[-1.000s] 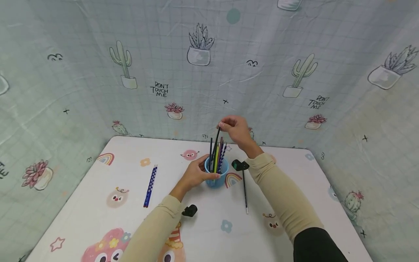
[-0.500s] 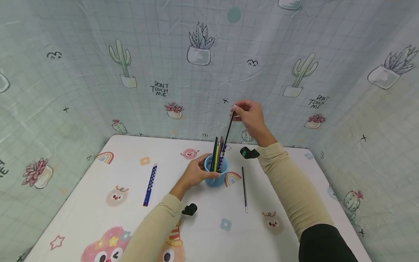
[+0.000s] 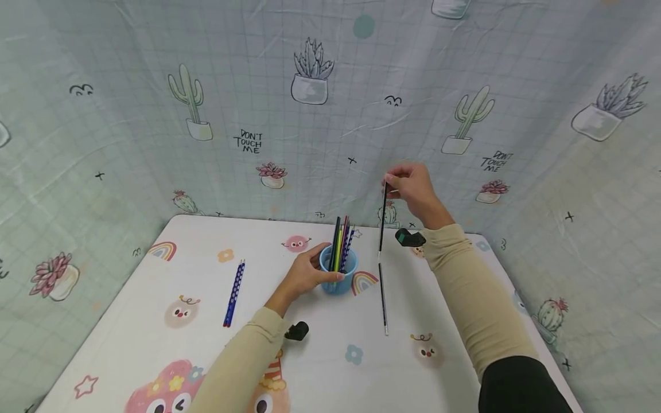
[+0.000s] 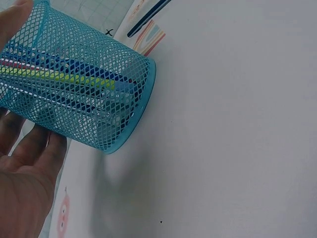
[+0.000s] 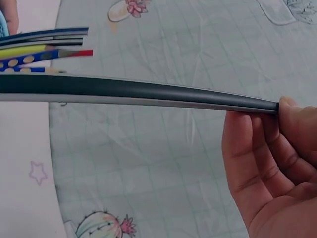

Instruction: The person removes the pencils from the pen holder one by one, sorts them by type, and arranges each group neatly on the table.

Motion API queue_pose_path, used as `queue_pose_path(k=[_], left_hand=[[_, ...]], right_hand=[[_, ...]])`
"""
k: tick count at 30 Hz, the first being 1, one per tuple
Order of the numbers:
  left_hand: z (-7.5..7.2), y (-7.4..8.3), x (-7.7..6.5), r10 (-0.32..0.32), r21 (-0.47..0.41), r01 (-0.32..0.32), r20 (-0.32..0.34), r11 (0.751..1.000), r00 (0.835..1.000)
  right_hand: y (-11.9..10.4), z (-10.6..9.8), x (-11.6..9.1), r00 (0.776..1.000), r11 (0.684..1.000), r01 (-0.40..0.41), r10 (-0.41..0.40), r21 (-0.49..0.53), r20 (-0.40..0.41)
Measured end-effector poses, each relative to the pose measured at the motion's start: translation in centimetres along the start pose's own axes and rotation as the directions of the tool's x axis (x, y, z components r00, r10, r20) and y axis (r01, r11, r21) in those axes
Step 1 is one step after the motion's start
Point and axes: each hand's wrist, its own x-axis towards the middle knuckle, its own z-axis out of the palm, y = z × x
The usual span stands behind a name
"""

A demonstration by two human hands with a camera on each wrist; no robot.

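Left grip (image 3: 304,274) curled round the blue mesh pencil cup (image 3: 338,285), several pencils (image 3: 338,249) inside. Right grip (image 3: 415,186) pinches a slim black pencil (image 3: 383,223) by its upper end, clear of the cup. Step in hand, as judged: sorting pencils out. Next likely calls for lowering it beside the matching pencil (image 3: 383,299) on the table (image 3: 320,378).

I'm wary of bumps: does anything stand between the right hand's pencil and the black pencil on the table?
Nothing visible does: the dark pencil in the right hand hangs just beyond the lying pencil, with the blue cup to the left.
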Motion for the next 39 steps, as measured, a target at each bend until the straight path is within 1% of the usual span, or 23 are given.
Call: queue_pose_path(k=[4,8,14,21,25,29,34,39], left_hand=[[-0.1,-0.3,0.0,-0.007,-0.002,0.007,-0.006,1.000,1.000],[0.0,-0.4,0.0,-0.002,-0.013,0.002,-0.006,1.000,1.000],[-0.1,-0.3,-0.1,-0.002,-0.029,0.002,0.005,1.000,1.000],[-0.2,0.0,-0.2,0.002,-0.027,-0.003,-0.005,1.000,1.000],[-0.2,0.0,-0.2,0.003,-0.028,-0.003,-0.004,1.000,1.000],[-0.1,0.1,-0.2,0.002,-0.026,-0.002,0.000,1.000,1.000],[-0.1,0.1,-0.1,0.001,-0.035,-0.001,0.000,0.999,1.000],[0.0,0.2,-0.2,-0.005,-0.027,0.005,-0.002,1.000,1.000]], right_hand=[[0.7,-0.7,-0.1,0.997,0.997,-0.063,0.065,-0.052,0.037],[1.5,-1.3,-0.1,0.993,0.989,-0.103,0.108,-0.105,0.045],[2.8,-1.7,-0.2,0.985,0.977,-0.161,0.168,-0.137,0.043],[4.4,-2.1,-0.4,0.973,0.962,-0.199,0.217,-0.186,0.081],[5.4,-2.2,-0.6,0.964,0.950,-0.236,0.256,-0.205,0.077],[6.2,-2.3,-0.7,0.961,0.945,-0.250,0.270,-0.210,0.069],[7.0,-2.3,-0.9,0.959,0.947,-0.251,0.271,-0.199,0.079],[7.8,-2.4,-1.5,0.953,0.942,-0.267,0.289,-0.201,0.089]])
